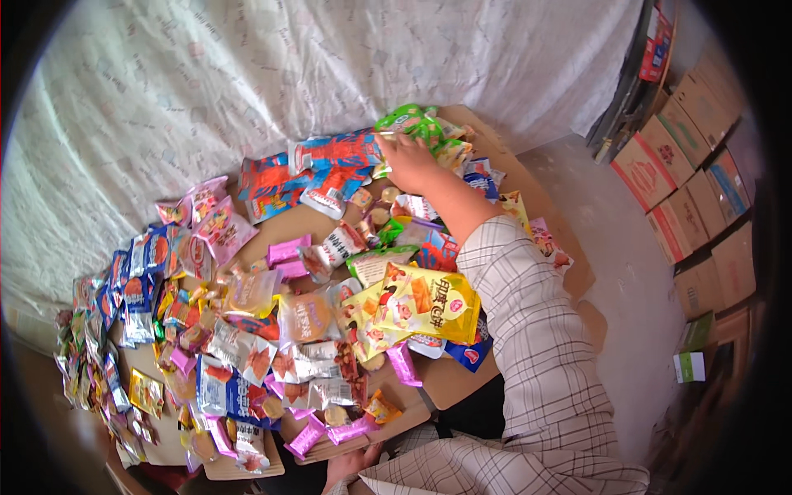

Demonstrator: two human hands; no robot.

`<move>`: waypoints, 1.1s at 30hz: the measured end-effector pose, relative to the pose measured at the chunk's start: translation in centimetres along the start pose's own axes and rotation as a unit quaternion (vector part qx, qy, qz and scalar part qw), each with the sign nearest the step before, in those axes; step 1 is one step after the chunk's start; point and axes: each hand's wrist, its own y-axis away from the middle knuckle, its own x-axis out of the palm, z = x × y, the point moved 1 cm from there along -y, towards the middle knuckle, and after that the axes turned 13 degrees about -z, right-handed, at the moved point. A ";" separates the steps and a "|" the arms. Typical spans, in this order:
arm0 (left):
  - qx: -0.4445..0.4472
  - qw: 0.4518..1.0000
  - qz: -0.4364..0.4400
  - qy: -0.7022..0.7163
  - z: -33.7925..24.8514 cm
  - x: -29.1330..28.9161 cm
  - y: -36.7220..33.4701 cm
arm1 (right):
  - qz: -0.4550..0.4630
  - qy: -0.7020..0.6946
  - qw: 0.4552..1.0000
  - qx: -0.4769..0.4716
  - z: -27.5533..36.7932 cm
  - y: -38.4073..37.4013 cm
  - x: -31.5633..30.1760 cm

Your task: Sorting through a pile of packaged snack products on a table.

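The right hand (408, 165), fingers partly bent, touches the right end of one blue-and-red pouch (334, 153) lying just left of it; I cannot tell whether it grips. One green packet (419, 118) lies just beyond that hand, two yellow packets (433, 307) nearer the body. The left hand (351, 464), partly hidden, shows by the near cardboard edge (363, 433); its opening I cannot tell.
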 end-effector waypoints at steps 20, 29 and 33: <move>0.085 0.987 -0.026 -0.132 1.1 1.7 -0.9 | -0.084 -0.145 0.968 0.189 -27.4 -1.2 2.7; 0.092 0.982 -0.017 -0.163 0.9 1.6 -1.9 | -0.097 -0.366 0.898 0.225 -33.7 -2.8 14.3; 0.099 0.980 -0.019 -0.170 1.0 1.6 -1.8 | -0.082 -0.111 0.974 0.180 -30.1 0.3 8.3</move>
